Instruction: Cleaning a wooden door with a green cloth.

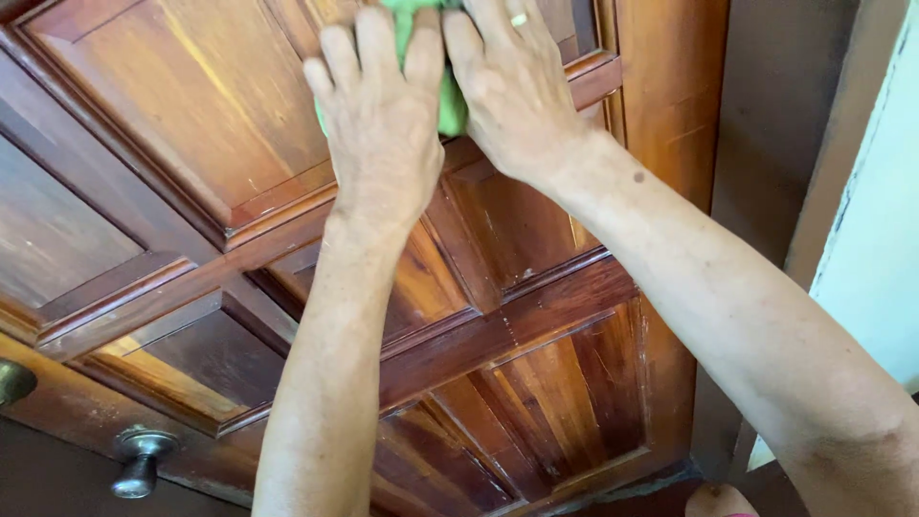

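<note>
Both hands are pressing a green cloth (448, 96) flat against a panelled wooden door (220, 124), seen from the head camera. The left hand (383, 120) is lying spread over the cloth's near edge, fingers extended, palm bearing down rather than clenching. The right hand (512, 91), wearing a ring, is covering the cloth's other side, also flat and pinning it. By my reading, the wiping of an upper panel is under way; any next stroke would be calling for steady pressure along the moulding. Most of the cloth is hiding beneath the palms and running off the top edge. A metal doorknob (142, 458) is showing low left.
</note>
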